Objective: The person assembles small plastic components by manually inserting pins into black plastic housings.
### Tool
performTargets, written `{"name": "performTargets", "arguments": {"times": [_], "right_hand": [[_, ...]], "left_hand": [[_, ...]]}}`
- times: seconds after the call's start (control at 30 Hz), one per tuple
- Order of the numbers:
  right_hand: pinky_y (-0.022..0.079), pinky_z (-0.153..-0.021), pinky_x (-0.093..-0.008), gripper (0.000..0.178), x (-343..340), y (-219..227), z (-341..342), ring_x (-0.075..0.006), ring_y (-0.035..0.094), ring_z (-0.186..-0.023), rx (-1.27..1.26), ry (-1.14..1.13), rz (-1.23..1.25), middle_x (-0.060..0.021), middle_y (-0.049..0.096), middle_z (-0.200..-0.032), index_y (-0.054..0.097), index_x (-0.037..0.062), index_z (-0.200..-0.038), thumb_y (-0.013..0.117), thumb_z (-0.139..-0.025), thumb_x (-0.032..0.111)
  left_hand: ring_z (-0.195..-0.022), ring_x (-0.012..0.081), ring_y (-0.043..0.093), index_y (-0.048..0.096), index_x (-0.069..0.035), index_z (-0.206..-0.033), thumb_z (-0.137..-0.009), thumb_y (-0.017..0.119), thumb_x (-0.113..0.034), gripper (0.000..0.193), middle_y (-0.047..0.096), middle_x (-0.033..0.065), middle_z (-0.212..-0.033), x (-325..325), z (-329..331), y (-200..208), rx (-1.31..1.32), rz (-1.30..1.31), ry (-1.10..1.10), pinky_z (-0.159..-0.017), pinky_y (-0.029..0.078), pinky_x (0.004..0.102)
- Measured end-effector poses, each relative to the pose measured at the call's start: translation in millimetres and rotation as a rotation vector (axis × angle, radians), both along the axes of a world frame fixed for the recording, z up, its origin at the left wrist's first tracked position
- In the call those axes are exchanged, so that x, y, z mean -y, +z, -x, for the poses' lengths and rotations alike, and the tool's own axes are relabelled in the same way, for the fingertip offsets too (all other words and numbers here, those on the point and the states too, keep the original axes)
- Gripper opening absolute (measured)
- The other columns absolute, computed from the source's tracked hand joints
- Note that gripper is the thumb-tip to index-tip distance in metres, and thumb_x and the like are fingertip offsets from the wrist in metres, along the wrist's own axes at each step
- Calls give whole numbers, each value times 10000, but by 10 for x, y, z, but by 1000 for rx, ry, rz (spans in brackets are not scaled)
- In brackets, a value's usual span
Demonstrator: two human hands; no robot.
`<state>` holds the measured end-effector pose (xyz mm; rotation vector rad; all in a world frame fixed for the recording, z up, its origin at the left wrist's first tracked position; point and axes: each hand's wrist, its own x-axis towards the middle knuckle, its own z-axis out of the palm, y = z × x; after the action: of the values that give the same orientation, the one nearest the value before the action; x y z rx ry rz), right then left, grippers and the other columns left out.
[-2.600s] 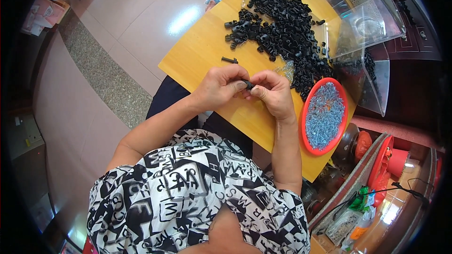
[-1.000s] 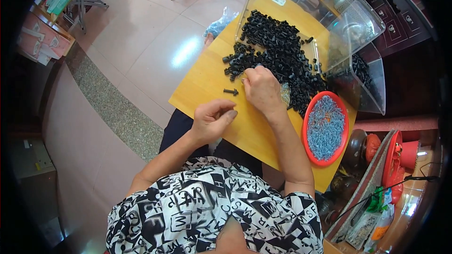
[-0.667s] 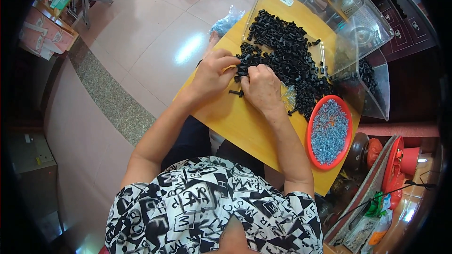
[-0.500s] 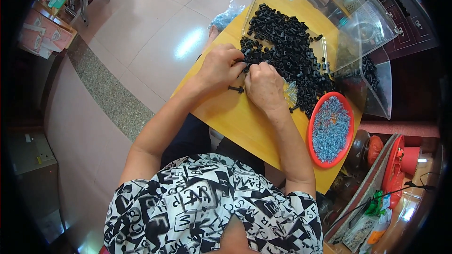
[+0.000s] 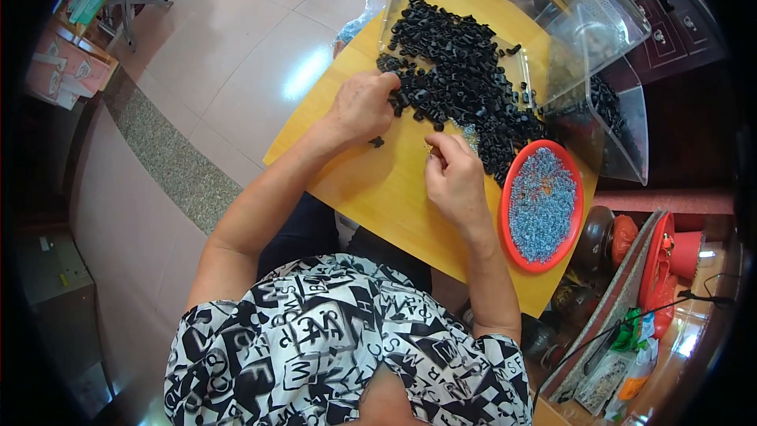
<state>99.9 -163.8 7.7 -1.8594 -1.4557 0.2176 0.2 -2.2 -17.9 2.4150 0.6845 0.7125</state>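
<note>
My left hand (image 5: 364, 106) is closed at the left edge of a heap of small black plastic parts (image 5: 457, 63). What its fingers grip, if anything, is hidden behind the hand. To the right and nearer me, my right hand (image 5: 457, 177) is raised over the yellow board, thumb and forefinger pinched. A tiny pale speck shows at those fingertips, too small to name. One dark part (image 5: 377, 142) lies under my left wrist. A little mound of small shiny pieces (image 5: 468, 134) sits between my right hand and the heap.
A red oval tray (image 5: 505, 225) of small bluish shiny pieces stands right of my right forearm. Clear plastic bins (image 5: 587, 47) rise behind the heap and at right, one with black parts inside. The yellow board (image 5: 378, 189) ends close to my body.
My hands, close together before, have come apart. My right hand has drawn back toward me, and my left stays at the heap's edge. The whole view has shifted slightly.
</note>
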Motion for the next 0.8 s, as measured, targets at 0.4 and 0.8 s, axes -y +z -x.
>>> {"name": "performTargets", "arguments": {"times": [0.4, 0.8], "right_hand": [[372, -513, -168, 111, 176, 70, -76, -47, 486, -595, -1154, 75, -68, -12, 572, -738, 590, -16, -893, 576, -792, 29], [366, -474, -171, 71, 201, 53, -78, -57, 484, -546, -1200, 120, 132, -19, 568, -685, 583, 4, -835, 593, -773, 37]], "left_hand": [[-755, 145, 595, 563, 27, -916, -761, 528, 89, 170, 575, 66, -815, 569, 298, 130, 382, 757, -188, -654, 475, 239], [-800, 132, 571, 568, 46, -889, -745, 548, 117, 162, 536, 64, -876, 811, 371, -31, 536, 889, -335, -667, 469, 216]]}}
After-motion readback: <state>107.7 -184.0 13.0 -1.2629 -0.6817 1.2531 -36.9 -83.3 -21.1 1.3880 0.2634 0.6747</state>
